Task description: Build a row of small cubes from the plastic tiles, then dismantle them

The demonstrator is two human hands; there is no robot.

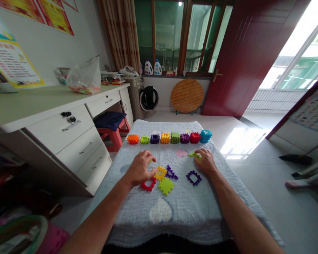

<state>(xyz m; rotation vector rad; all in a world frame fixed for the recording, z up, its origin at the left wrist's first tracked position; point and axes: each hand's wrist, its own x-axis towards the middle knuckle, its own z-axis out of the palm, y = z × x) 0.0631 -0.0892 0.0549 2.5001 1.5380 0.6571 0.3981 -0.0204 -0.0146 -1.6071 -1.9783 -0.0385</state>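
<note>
The right hand (206, 161) pinches a lime-green piece (193, 154) before a row of colorful blocks (175, 138); the left hand (140, 168), its grip unclear, hovers beside a yellow piece (160, 173).

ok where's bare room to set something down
Pale blue-grey cloth is bare between the flat lime plastic square and purple square plastic frame, and nearer you. Crowded: by the left hand; the back row of colourful blocks.
</note>
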